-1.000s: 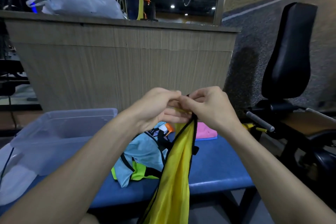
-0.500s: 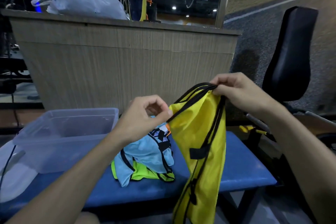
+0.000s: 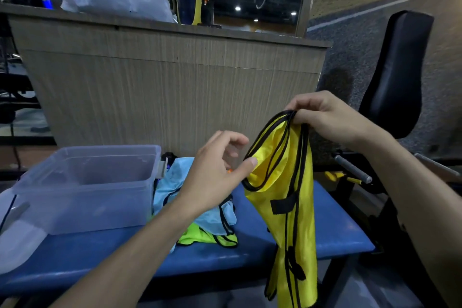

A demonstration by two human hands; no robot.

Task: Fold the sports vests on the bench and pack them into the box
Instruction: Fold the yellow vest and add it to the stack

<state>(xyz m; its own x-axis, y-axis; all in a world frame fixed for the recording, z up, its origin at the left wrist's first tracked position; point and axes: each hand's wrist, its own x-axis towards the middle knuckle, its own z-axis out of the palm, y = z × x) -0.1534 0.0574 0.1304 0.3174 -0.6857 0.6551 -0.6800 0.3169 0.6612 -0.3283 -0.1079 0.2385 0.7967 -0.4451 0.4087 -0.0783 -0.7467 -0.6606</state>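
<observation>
- One clear plastic box [image 3: 82, 190] on the blue desk [image 3: 325, 232], far left, open-topped, nothing seen inside.
- Beside it, heaped light-blue vest [image 3: 175, 182] over neon-green vest [image 3: 200, 236], unfolded.
- Left hand [image 3: 220, 177]: loosely spread, thumb touching yellow cloth, likely seeking an edge.
- Yellow vest [image 3: 287, 207] dangling past the desk's front.
- Right hand [image 3: 325, 120]: pinching gathered black-trimmed straps, probably to align them.
- Black seat back [image 3: 397, 70] at far right.

Left hand [image 3: 215, 177], right hand [image 3: 327, 117]: bare; forearms bare, no sleeves, rings or watch visible.
</observation>
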